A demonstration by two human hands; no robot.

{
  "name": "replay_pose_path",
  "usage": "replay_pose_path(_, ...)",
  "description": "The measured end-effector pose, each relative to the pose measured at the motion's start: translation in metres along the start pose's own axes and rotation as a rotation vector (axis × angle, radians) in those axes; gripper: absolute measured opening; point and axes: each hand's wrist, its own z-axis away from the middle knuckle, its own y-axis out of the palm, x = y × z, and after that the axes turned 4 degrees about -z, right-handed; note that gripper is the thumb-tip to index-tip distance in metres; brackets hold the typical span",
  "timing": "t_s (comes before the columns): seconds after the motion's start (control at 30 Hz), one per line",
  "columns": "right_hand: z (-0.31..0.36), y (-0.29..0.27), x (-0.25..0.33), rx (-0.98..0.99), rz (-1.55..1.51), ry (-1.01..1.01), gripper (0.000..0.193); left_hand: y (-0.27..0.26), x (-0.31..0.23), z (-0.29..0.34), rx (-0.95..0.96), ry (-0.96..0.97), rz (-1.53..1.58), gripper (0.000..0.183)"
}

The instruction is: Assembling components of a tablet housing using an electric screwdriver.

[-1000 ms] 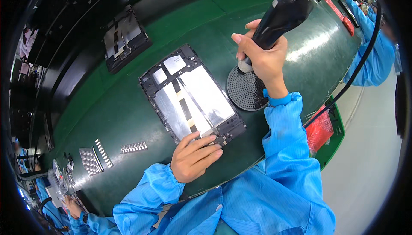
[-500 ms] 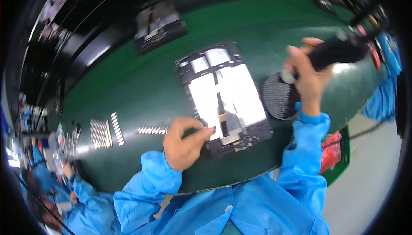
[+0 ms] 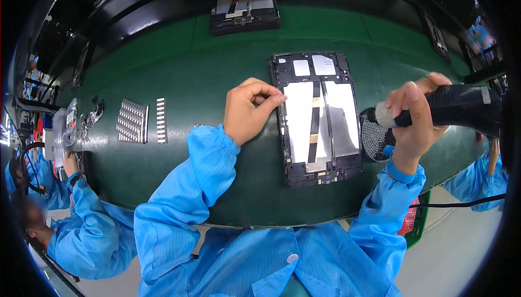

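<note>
An opened tablet (image 3: 298, 128) lies on the green table, its silver battery plates and dark flat cables showing inside a black frame. My left hand (image 3: 251, 107) is pinched closed at the tablet's upper left edge; whatever lies between the fingertips is too small to make out. In my right hand (image 3: 415, 112) is a black electric screwdriver (image 3: 461, 107), held almost level right of the tablet, its tip pointing left. Beneath that tip is a round dark dish (image 3: 375, 140) of small screws, partly hidden by my hand.
Another opened tablet (image 3: 244, 6) rests at the far side. Left on the table (image 3: 179, 199) are a sheet of small parts (image 3: 132, 122), a narrow strip of parts (image 3: 161, 120) and a cable bundle (image 3: 92, 118). Blue-sleeved co-workers (image 3: 89, 237) sit on both sides. A green bin (image 3: 420, 223) stands below the right edge.
The view has turned. My left hand has gone from the tablet's lower part up to its upper left edge. The screwdriver is still in my right hand, now held more level.
</note>
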Motion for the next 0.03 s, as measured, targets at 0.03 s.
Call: replay_pose_path(0.03, -0.0016, 0.0094, -0.0001, 0.060, -0.050, -0.014, 0.039, 0.0009, -0.0012, -0.0015, -0.012, 0.022, -0.035, 0.010)
